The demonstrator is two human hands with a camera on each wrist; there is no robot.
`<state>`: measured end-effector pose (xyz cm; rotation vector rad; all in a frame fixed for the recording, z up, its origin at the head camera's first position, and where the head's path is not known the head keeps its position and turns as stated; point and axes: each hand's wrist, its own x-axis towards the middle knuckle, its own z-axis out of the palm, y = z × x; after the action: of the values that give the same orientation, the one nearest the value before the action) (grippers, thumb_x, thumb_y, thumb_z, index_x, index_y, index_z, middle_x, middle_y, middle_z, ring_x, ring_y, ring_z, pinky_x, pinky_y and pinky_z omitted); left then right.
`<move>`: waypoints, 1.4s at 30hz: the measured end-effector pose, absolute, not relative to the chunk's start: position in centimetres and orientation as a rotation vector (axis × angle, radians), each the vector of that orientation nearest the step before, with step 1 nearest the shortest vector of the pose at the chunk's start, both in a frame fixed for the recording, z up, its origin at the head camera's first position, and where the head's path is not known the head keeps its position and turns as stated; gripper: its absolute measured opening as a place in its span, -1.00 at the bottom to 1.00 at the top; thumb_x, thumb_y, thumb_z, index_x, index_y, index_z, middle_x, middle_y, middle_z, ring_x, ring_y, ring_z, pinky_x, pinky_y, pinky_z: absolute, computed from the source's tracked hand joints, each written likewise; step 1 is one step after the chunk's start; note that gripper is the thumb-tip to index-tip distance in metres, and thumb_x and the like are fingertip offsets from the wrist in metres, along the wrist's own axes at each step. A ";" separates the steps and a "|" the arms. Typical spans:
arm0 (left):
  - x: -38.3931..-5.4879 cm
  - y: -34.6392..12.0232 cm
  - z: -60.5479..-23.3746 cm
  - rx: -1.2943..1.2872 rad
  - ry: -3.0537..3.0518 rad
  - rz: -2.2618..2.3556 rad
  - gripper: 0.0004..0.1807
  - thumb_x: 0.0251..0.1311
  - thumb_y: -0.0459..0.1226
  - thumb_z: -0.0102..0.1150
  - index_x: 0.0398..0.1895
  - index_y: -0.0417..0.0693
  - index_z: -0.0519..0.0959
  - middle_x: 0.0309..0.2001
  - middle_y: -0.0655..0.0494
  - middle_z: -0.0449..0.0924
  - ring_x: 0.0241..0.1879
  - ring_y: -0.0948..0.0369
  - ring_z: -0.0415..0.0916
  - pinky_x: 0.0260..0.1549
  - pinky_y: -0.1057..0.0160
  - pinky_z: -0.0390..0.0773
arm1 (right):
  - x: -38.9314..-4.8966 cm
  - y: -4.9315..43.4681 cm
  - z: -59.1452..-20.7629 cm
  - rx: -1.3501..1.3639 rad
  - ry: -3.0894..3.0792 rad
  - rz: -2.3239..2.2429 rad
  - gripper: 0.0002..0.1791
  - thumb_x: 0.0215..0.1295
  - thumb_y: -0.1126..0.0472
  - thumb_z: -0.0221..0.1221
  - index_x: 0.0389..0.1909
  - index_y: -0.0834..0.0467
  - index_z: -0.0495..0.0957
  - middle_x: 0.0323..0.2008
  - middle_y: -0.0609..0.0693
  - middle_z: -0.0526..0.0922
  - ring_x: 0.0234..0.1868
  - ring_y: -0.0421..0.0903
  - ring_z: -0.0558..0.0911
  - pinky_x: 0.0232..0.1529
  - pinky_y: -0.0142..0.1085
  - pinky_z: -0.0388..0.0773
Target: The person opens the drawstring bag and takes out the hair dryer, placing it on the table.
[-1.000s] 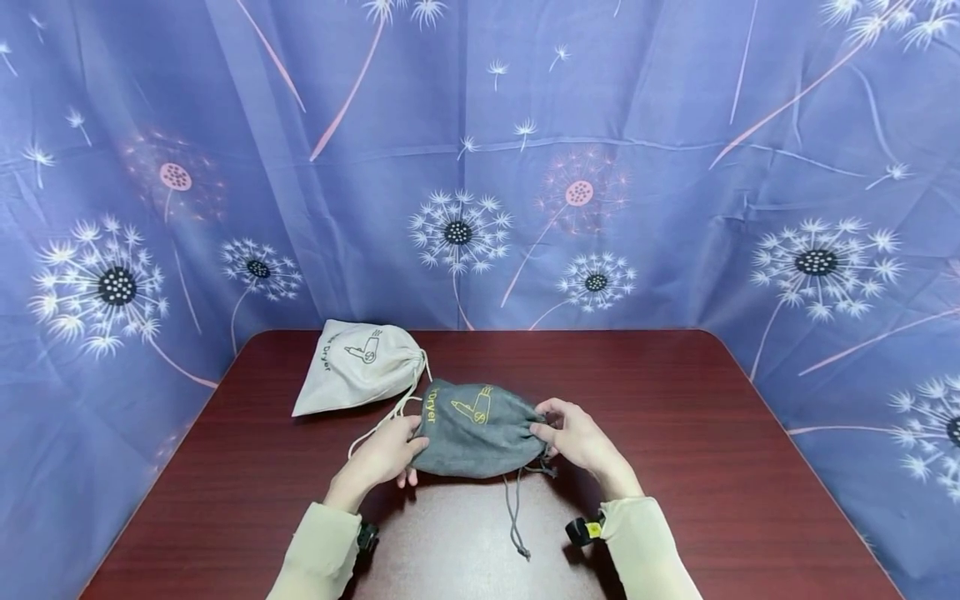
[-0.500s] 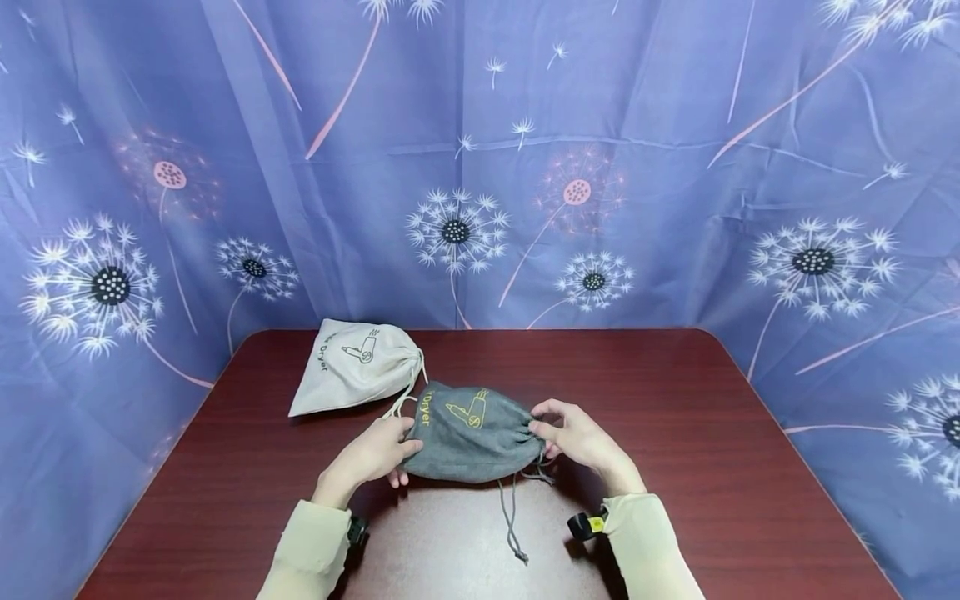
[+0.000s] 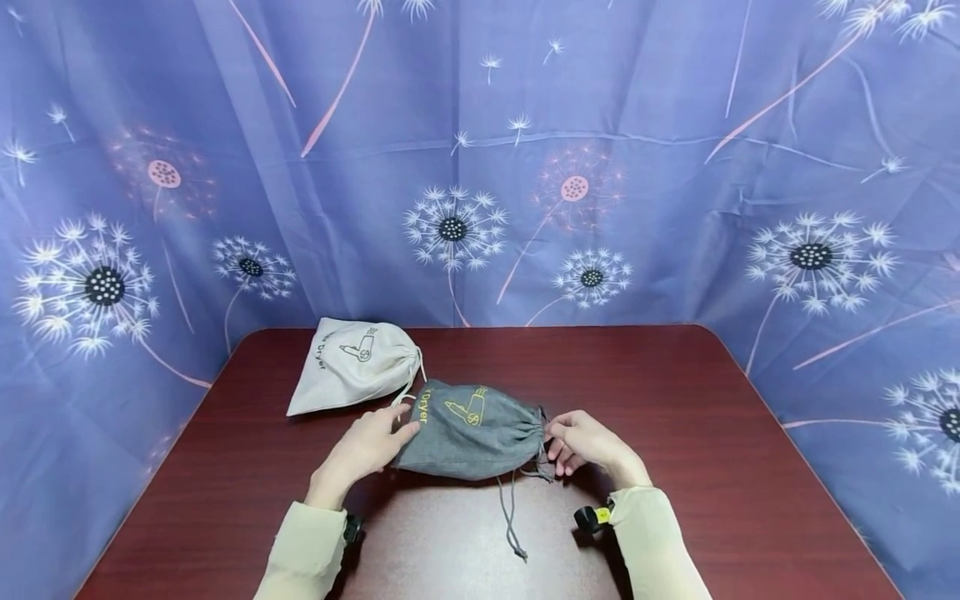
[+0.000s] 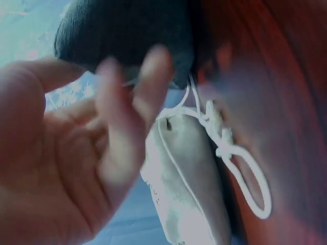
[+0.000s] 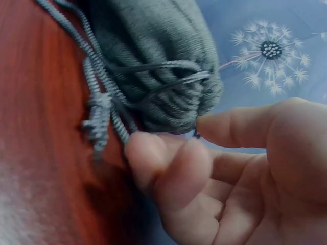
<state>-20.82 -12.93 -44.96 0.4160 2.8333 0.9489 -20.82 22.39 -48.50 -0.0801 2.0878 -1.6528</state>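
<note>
A grey drawstring bag (image 3: 468,437) with a yellow hair-dryer print lies on the table, its gathered mouth to the right. My left hand (image 3: 367,450) is at its flat left end, thumb and fingertips right at the edge; in the left wrist view the hand's fingers (image 4: 120,102) are spread and blurred. At the gathered mouth is my right hand (image 3: 588,446), its thumb tip against the cloth in the right wrist view and its other fingers (image 5: 181,173) loosely bent, holding nothing. Grey drawstrings (image 3: 512,521) trail from the mouth toward the front.
A white drawstring bag (image 3: 358,367) with a dark hair-dryer print lies behind and to the left, its white cord (image 4: 255,189) near my left hand. The dark red table (image 3: 720,467) ends at a blue dandelion-print curtain (image 3: 660,167).
The grey bag has shifted slightly left. My right hand has loosened from the gathered mouth and moved a little right; the left hand's fingers have come out from beneath the bag's left end.
</note>
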 end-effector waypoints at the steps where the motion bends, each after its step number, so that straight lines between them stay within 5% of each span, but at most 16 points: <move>1: -20.9 -13.0 -44.9 0.404 2.897 0.931 -0.59 0.35 -0.11 0.13 0.18 -0.09 0.54 -0.35 0.11 0.63 -0.48 0.18 0.61 -0.25 0.04 0.55 | -20.9 22.4 -48.6 -0.083 2.072 -1.654 -0.74 0.50 0.28 -0.13 -0.20 0.40 0.45 -0.52 0.18 0.59 -0.68 -0.11 0.56 -0.64 -0.35 0.48; 4: -21.1 -12.9 -44.9 0.430 3.043 0.964 -0.63 0.34 -0.13 0.14 0.15 -0.02 0.58 -0.19 0.14 0.66 -0.20 0.16 0.59 -0.18 -0.02 0.52 | -20.9 22.3 -48.9 -0.073 2.011 -1.690 -0.71 0.48 0.26 -0.11 -0.11 0.43 0.44 -0.53 0.17 0.62 -0.70 -0.15 0.54 -0.66 -0.39 0.43; 9: -21.2 -11.3 -44.7 0.616 3.050 1.130 -0.70 0.35 -0.21 0.13 0.09 -0.05 0.62 -0.09 0.16 0.64 -0.13 0.20 0.57 -0.09 0.07 0.50 | -21.1 22.4 -49.2 -0.075 1.893 -1.777 -0.67 0.41 0.24 -0.04 0.00 0.45 0.39 -0.51 0.13 0.64 -0.72 -0.19 0.53 -0.68 -0.43 0.40; 16: -20.9 -6.1 -43.7 0.853 3.039 1.019 -0.73 0.36 -0.20 0.12 0.03 -0.05 0.65 -0.05 0.12 0.65 -0.02 0.16 0.58 0.01 0.09 0.49 | -21.4 22.3 -49.5 -0.062 1.814 -1.844 -0.81 0.35 0.30 -0.05 -0.11 0.32 0.38 -0.47 0.04 0.58 -0.64 -0.18 0.60 -0.65 -0.45 0.42; 24: -22.0 0.8 -44.3 1.018 2.972 0.698 -0.75 0.40 -0.08 0.03 -0.42 0.10 0.58 -0.45 0.24 0.57 -0.33 0.17 0.59 -0.39 0.10 0.53 | -21.5 21.8 -49.0 -0.049 1.809 -1.900 -0.95 0.27 0.38 -0.09 -0.39 0.22 0.29 -0.55 0.01 0.49 -0.57 -0.12 0.65 -0.60 -0.44 0.48; 32: -22.0 2.1 -44.1 0.881 3.031 0.698 -0.60 0.34 0.03 0.06 -0.64 0.12 0.40 -0.67 0.23 0.35 -0.63 0.23 0.37 -0.61 0.20 0.36 | -21.4 20.7 -46.9 -0.142 1.978 -1.890 -0.84 0.32 0.38 -0.07 -0.21 0.37 0.44 -0.50 0.07 0.60 -0.57 -0.13 0.61 -0.54 -0.40 0.50; 42: -20.2 0.9 -41.6 0.689 3.151 0.709 -0.59 0.07 0.01 0.11 -0.82 0.13 0.29 -0.80 0.28 0.19 -0.74 0.21 0.27 -0.71 0.16 0.26 | -20.2 18.9 -44.1 -0.409 2.307 -1.831 -0.84 0.29 0.48 0.00 -0.18 0.39 0.51 -0.54 0.22 0.56 -0.54 0.02 0.56 -0.55 -0.38 0.41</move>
<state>-20.25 0.86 -41.58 0.6889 3.1513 0.7086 -20.20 18.87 -44.09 -0.4091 2.3069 -1.8308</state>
